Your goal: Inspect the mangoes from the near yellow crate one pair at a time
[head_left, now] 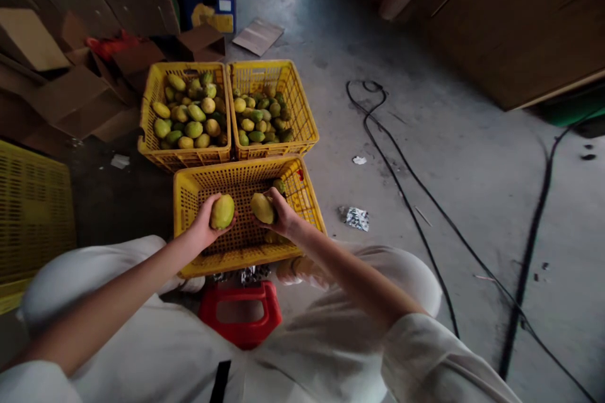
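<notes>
My left hand [204, 221] is closed around a yellow-green mango [222, 211]. My right hand [282, 214] grips a second mango [262, 208]. Both hands hover over a nearly empty yellow plastic crate [185, 201] right in front of my knees. One more mango [279, 186] lies near that crate's far right corner. Beyond it stand two yellow crates side by side, the left crate [150, 101] and the right crate [302, 107], each holding several mangoes.
A red stool [241, 315] sits between my legs. Flattened cardboard boxes [70, 94] pile at the left, with another yellow crate [28, 201] beside me. Black cables [401, 189] snake over the concrete floor at the right, with scraps of litter [355, 218].
</notes>
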The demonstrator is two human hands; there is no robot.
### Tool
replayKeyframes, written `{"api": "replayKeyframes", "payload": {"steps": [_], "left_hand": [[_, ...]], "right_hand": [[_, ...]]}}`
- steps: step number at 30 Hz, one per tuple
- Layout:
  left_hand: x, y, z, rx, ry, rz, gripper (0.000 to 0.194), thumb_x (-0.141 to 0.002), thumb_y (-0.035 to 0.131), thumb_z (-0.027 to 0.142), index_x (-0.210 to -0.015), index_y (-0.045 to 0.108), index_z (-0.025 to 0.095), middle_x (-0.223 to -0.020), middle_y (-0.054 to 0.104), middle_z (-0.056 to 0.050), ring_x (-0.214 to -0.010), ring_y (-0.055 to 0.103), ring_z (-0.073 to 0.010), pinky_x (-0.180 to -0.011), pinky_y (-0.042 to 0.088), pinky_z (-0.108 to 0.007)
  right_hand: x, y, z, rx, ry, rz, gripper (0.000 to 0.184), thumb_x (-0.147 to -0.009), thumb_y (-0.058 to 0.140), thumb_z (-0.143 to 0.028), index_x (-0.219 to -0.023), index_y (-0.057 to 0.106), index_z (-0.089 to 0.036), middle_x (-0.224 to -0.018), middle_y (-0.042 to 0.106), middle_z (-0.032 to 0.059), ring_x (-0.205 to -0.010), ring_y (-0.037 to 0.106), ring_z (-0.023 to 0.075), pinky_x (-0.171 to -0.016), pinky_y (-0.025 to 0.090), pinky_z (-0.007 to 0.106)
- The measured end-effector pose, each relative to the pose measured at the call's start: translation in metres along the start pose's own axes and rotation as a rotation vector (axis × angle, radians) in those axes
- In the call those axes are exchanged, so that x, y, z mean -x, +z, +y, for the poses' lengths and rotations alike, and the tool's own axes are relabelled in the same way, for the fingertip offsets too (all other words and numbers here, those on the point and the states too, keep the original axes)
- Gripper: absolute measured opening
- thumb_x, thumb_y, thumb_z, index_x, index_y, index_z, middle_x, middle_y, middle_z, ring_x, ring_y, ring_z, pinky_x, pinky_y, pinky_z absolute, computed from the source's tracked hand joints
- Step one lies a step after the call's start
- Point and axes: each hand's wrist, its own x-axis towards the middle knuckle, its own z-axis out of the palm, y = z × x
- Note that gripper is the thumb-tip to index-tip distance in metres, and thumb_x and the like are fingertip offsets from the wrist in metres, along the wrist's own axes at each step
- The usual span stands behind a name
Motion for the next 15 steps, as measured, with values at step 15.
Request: {"api": "replayKeyframes", "payload": {"steps": [15], "left_hand": [[-0.003, 0.004, -0.002, -0.033, 0.099, 0.069, 0.01, -0.105, 0.065, 0.028, -0.096, 0.068, 0.023, -0.076, 0.07, 0.001, -0.061, 0.065, -0.0142, -0.063, 0.059, -0.023]], "right_hand": [[-0.012, -0.005, 0.008, 0.14, -0.184, -0.043, 0.02, -0.085, 0.082, -0.04, -0.091, 0.069, -0.025, -0.072, 0.069, -0.0018, -0.07, 0.067, 0.0184, -0.062, 0.056, 0.027]]}}
